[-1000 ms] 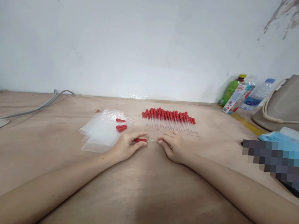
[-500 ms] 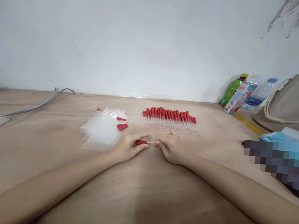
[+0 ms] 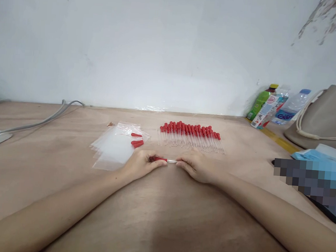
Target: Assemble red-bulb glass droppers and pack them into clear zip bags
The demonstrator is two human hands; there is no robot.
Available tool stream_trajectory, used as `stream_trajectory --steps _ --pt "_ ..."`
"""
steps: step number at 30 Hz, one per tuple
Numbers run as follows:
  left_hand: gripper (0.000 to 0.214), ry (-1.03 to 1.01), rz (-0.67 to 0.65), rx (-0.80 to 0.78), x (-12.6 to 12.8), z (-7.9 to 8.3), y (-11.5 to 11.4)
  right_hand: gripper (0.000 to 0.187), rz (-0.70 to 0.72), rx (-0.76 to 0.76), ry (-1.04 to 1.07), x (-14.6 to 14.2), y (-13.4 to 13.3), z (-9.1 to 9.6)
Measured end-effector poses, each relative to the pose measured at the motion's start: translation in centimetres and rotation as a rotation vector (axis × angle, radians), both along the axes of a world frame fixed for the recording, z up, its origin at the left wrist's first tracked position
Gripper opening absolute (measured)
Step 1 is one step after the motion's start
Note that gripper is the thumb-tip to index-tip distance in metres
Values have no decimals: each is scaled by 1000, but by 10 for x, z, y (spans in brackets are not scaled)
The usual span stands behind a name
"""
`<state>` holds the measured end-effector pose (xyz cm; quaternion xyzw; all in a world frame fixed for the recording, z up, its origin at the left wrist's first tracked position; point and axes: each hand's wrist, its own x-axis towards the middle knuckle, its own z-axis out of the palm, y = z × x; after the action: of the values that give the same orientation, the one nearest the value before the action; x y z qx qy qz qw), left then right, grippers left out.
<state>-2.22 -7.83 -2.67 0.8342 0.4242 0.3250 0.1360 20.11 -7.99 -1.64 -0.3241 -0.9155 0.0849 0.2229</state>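
Note:
My left hand [image 3: 141, 163] is closed round a red rubber dropper bulb [image 3: 162, 159], its fingers and thumb covering most of it. A clear glass dropper tube [image 3: 171, 161] spans the gap from the bulb's mouth to my right hand [image 3: 196, 165]. Pinched between the right thumb and fingers, the tube's other end is hidden. Both hands are low over the table. Beyond them lies a row of red-bulbed glass droppers [image 3: 189, 130], side by side with tips toward me. Loose red bulbs [image 3: 137, 143] rest on a pile of clear zip bags [image 3: 112, 143] behind my left hand.
Grey cables [image 3: 49, 116] run along the left side. At the back right stand drink bottles [image 3: 262, 102] and a carton [image 3: 264, 112] near a beige bag [image 3: 326, 115]. A blue face mask [image 3: 311, 154] and a blurred dark object [image 3: 306, 183] lie at the right.
My left fingers have closed further over the bulb. My right hand has shifted slightly right, with its fingers drawn together along the tube. The row and the bags stay as they were.

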Motion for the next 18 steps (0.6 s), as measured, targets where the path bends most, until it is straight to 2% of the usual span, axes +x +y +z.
stream_trajectory --steps 2,4,11,14,18 --pt "26 17 9 5 -3 0 2 18 -40 68 22 5 2 3" --pt "27 40 -8 29 -5 0 3 18 -147 109 88 11 8 5" --pt "21 101 -66 59 -2 2 4 24 -719 -23 382 50 50 7" --pt "20 105 -79 48 -2 2 5 26 -884 -62 367 62 64 5" --pt "19 94 -82 45 -2 3 5 29 -1016 -86 275 62 72 2"
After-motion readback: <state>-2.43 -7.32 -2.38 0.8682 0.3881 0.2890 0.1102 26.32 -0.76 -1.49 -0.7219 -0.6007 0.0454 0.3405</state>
